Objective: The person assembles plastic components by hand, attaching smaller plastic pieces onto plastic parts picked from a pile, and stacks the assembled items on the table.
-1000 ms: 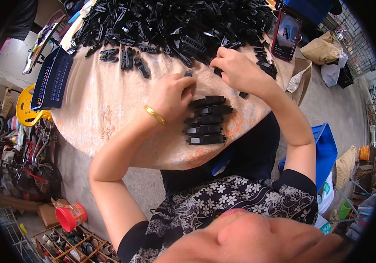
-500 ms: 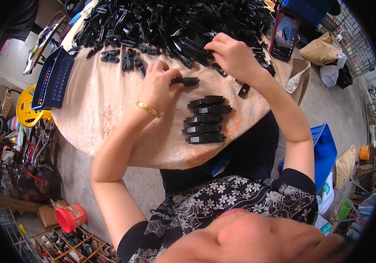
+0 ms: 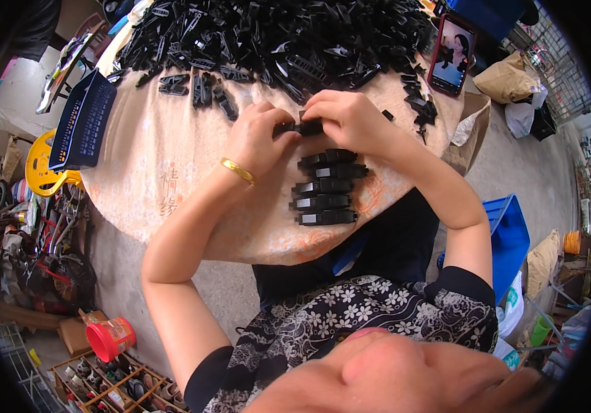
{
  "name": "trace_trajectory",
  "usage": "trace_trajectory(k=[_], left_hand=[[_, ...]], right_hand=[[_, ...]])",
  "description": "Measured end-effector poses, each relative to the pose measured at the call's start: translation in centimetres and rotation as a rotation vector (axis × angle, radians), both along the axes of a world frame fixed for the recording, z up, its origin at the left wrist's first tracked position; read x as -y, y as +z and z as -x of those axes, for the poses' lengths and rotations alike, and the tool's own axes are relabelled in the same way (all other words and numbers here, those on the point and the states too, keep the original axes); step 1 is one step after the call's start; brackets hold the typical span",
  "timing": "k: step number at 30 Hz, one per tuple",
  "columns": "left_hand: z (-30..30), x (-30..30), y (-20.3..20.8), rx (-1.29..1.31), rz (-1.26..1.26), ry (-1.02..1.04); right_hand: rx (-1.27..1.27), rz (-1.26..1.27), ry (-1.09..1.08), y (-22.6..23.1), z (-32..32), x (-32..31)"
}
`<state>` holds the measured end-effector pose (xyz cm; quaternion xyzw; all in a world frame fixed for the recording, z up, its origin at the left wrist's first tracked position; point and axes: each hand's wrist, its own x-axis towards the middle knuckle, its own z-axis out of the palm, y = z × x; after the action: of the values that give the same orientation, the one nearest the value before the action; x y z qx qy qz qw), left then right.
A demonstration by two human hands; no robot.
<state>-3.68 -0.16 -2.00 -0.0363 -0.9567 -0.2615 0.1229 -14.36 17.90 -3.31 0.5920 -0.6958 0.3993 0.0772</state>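
Observation:
Both my hands meet over the pale cloth-covered table (image 3: 137, 151), at a black plastic clip-like piece (image 3: 308, 128) held level between them. My left hand (image 3: 261, 138) pinches its left end. The fingers of my right hand (image 3: 352, 120) are closed at its right end and hide that part; whether they hold a second piece I cannot tell. Just nearer to me lies a column of several similar black pieces (image 3: 324, 202), set side by side. Beyond my hands spreads a big heap of loose black plastic parts (image 3: 240, 41), with a few strays (image 3: 202, 91) at its near edge.
A phone (image 3: 452, 56) playing a video leans at the table's right. Left of the table, a dark blue basket (image 3: 83, 124) rests on a yellow stool (image 3: 39, 165). A blue crate (image 3: 509, 227) stands on the floor at right, a red bucket (image 3: 111, 340) at lower left.
My right hand has come back from the heap toward me and left, and now meets my left hand at the black piece. My left hand has shifted slightly right.

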Motion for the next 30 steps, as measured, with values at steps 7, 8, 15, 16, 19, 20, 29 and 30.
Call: trace_trajectory(k=[7,8,15,16,19,20,29,30], left_hand=[[0.3,0.3,0.0,0.037,-0.066,-0.018],[0.3,0.4,-0.1,0.039,-0.066,-0.018],[0.5,0.5,-0.4,-0.021,-0.047,-0.043],[0.4,0.6,-0.4,-0.056,-0.006,-0.058],[0.4,0.6,-0.2,-0.007,-0.052,-0.024],[0.3,0.7,-0.1,-0.006,-0.052,-0.022],[0.2,1.1,0.2,0.047,-0.057,-0.022],[0.3,1.2,0.0,0.03,-0.065,-0.045]], right_hand=[[0.045,0.028,-0.025,0.1,0.0,-0.2],[0.195,0.033,-0.053,0.5,-0.1,-0.2],[0.021,0.005,-0.066,0.1,-0.5,-0.3],[-0.1,-0.02,-0.08,0.2,-0.4,-0.3],[-0.154,-0.096,-0.114,0.2,-0.2,-0.4],[-0.154,-0.096,-0.112,0.5,-0.2,-0.6],[-0.283,-0.233,-0.128,2.1,-0.3,-2.1],[-0.278,-0.215,-0.112,2.1,-0.4,-2.1]])
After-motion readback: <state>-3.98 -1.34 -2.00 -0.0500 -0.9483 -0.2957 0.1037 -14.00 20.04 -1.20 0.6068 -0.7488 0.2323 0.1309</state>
